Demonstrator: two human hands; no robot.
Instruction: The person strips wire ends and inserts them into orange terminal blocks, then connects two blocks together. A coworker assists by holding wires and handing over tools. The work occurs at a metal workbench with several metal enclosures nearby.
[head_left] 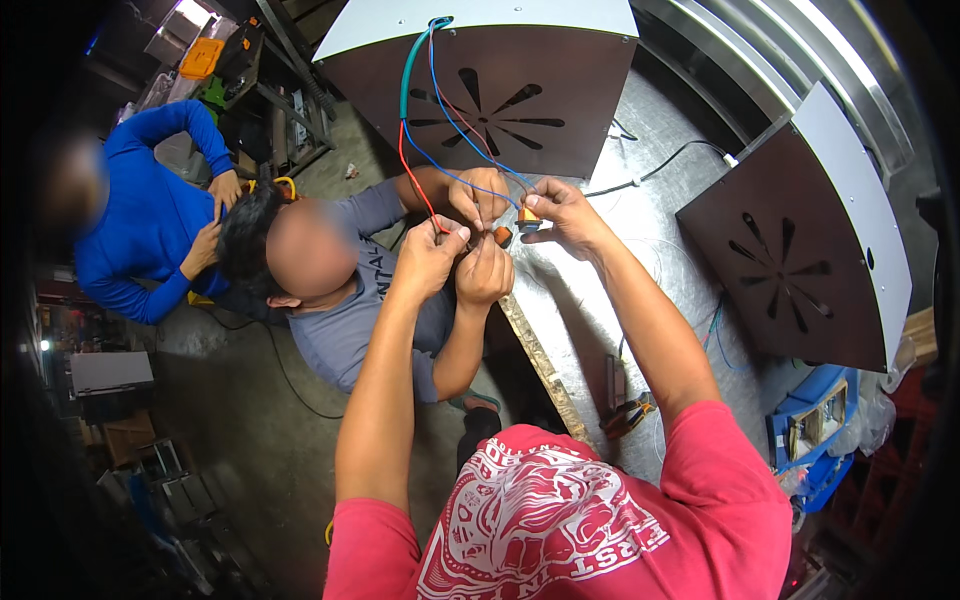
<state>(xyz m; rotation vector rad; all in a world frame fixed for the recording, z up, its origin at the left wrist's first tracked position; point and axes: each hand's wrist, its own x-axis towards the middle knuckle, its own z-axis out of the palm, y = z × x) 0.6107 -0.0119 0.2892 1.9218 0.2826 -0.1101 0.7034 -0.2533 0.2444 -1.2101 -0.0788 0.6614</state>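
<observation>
My left hand (432, 258) pinches the end of a red wire (411, 160), close to a co-worker's two hands (485, 270), whose fingertips meet around something too small to make out. Held between the thumb and fingers of my right hand (568, 215) is a small yellow and black electrical component (528, 220). Blue wires (437, 163) run down to it from a green sleeve (407, 85), which comes out of the top of a brown and white metal box (480, 90). A small orange piece (503, 237) shows beside the co-worker's fingers.
A second vented box (790, 240) stands at the right on the metal table (640, 265). Pliers (628, 415) lie near the table's front, with a blue tool case (815, 420) farther right. One co-worker (370, 290) leans in from the left; another in blue (140, 210) is behind.
</observation>
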